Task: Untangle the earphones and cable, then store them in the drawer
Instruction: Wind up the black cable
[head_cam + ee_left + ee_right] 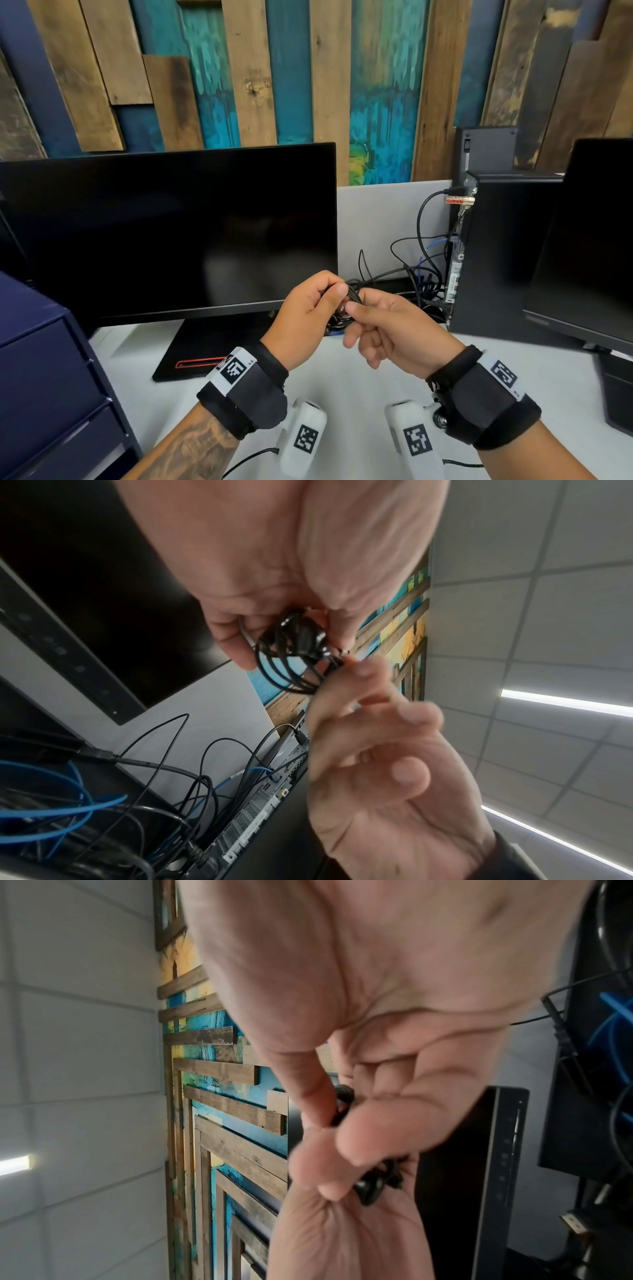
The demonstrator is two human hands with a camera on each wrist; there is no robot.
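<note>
- both hands are up mid-frame in the head view, above the counter, in front of the monitor
- left hand has its fingers curled round the bundle, a small black wad of thin wire loops
- right hand pinches a strand at the bundle's right edge between thumb and forefinger, other fingers loosely bent
- can't tell earphones from cable in there, too small and mostly hidden
- my guess: super light, floppy, a bit slick, and the thin wire won't like yanking. hold the wad loosely and work a free end or plug out
- no real long axis, it's a clump; loops hang down in the left wrist view
- drawers sit lower left, look closed
</note>
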